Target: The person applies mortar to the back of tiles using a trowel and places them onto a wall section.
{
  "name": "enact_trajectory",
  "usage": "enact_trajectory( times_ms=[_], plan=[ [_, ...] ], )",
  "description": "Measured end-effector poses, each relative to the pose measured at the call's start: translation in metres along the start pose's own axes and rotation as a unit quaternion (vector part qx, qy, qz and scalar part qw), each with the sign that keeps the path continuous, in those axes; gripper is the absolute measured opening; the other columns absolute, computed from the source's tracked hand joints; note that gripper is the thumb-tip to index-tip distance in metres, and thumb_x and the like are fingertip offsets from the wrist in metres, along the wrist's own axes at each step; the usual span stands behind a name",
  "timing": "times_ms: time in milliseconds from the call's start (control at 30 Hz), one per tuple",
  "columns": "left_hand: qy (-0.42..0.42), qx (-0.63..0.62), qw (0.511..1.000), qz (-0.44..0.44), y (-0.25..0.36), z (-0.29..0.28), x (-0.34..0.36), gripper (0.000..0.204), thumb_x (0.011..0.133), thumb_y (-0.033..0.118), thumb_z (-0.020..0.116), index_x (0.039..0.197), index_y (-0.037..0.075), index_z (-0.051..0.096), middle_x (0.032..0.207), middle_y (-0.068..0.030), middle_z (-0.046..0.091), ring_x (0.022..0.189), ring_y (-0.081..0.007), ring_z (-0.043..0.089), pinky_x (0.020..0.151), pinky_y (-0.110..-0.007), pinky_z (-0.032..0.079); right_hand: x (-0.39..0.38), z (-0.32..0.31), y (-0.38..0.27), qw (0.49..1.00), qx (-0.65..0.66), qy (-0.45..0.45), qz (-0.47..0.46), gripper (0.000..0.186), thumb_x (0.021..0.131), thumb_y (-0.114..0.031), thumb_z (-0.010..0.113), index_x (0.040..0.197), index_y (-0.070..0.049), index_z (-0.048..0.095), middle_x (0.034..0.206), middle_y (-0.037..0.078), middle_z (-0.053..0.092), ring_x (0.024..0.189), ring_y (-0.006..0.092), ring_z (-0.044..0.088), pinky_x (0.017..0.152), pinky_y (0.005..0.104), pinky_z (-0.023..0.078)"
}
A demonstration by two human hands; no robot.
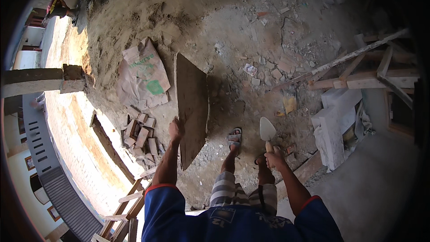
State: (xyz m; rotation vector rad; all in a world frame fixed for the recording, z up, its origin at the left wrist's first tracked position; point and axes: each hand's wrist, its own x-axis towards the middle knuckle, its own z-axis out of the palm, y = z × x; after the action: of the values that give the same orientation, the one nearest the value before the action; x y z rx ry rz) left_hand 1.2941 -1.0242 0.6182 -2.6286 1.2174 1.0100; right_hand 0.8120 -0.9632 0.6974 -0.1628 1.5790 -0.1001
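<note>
Right of a flat brown board (193, 103) stood on edge, the right hand (275, 157) is closed around the handle of a trowel (268, 131), its pale, rounded blade pointing away from the body. The left hand (176, 130) grips the board's left edge, the dull panel spreading rightward from it. Beyond lie a creased paper sack (143, 78) and jumbled reddish bricks (142, 136) on the left; rightward, gritty rubble (255, 80), white blocks (332, 136) and rough timbers (374, 81).

Left hand (176, 130) gripping upright board (193, 103), right hand (275, 158) holding trowel (267, 129)
</note>
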Motion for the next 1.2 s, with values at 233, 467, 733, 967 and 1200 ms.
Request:
enact_trajectory(
  times_ms=[233, 467, 733, 967, 1200],
  plan=[
    [0.028, -0.080, 0.995, 0.054, 0.022, -0.155, -0.067, 0.022, 0.079, 0.018, 0.056, 0.085, -0.004, 0.057, 0.072, -0.0246, 0.060, 0.071, -0.0340, 0.063, 0.060, -0.042, 0.045, -0.057, 0.039, -0.149, 0.966, 0.076, 0.086, -0.231, 0.023, 0.085, -0.013, 0.060, 0.101, -0.006, 0.046, 0.068, 0.002, 0.050, 0.048, 0.0110, 0.050, 0.042, 0.0265, 0.040],
    [0.033, -0.248, 0.955, 0.161, 0.096, -0.273, -0.183, 0.021, 0.088, 0.009, 0.052, 0.102, -0.005, 0.056, 0.073, -0.0078, 0.062, 0.068, -0.0087, 0.051, 0.058, -0.029, 0.043, -0.082, 0.063, -0.251, 0.721, 0.446, 0.227, -0.480, 0.025, 0.089, -0.016, 0.059, 0.103, -0.005, 0.042, 0.074, 0.004, 0.049, 0.056, 0.0147, 0.049, 0.050, 0.0309, 0.044],
    [0.084, -0.138, 0.960, 0.228, 0.126, -0.281, -0.203, 0.018, 0.080, 0.008, 0.059, 0.092, -0.004, 0.054, 0.062, -0.0073, 0.050, 0.059, -0.0103, 0.041, 0.051, -0.033, 0.032, 0.001, 0.230, -0.207, 0.968, 0.139, -0.181, -0.102, 0.018, 0.086, -0.023, 0.060, 0.089, -0.010, 0.048, 0.057, 0.002, 0.046, 0.041, 0.0147, 0.047, 0.035, 0.0303, 0.038],
    [0.103, -0.129, 0.970, 0.176, 0.107, -0.333, -0.238, 0.017, 0.078, 0.009, 0.061, 0.083, -0.002, 0.049, 0.060, -0.0212, 0.048, 0.052, -0.0352, 0.044, 0.050, -0.041, 0.035, -0.079, 0.115, -0.247, 0.811, 0.473, 0.093, -0.331, 0.030, 0.089, -0.032, 0.061, 0.100, -0.007, 0.050, 0.076, 0.002, 0.049, 0.060, 0.0143, 0.049, 0.050, 0.0311, 0.041],
    [0.138, -0.133, 0.949, 0.251, 0.112, -0.371, -0.294, 0.014, 0.077, 0.006, 0.059, 0.084, -0.001, 0.050, 0.064, -0.0229, 0.048, 0.061, -0.0447, 0.044, 0.053, -0.045, 0.035, -0.143, 0.210, -0.202, 0.773, 0.533, 0.127, -0.320, 0.033, 0.094, -0.028, 0.053, 0.111, -0.004, 0.038, 0.083, 0.005, 0.045, 0.070, 0.0185, 0.049, 0.062, 0.0332, 0.047]
  ],
)
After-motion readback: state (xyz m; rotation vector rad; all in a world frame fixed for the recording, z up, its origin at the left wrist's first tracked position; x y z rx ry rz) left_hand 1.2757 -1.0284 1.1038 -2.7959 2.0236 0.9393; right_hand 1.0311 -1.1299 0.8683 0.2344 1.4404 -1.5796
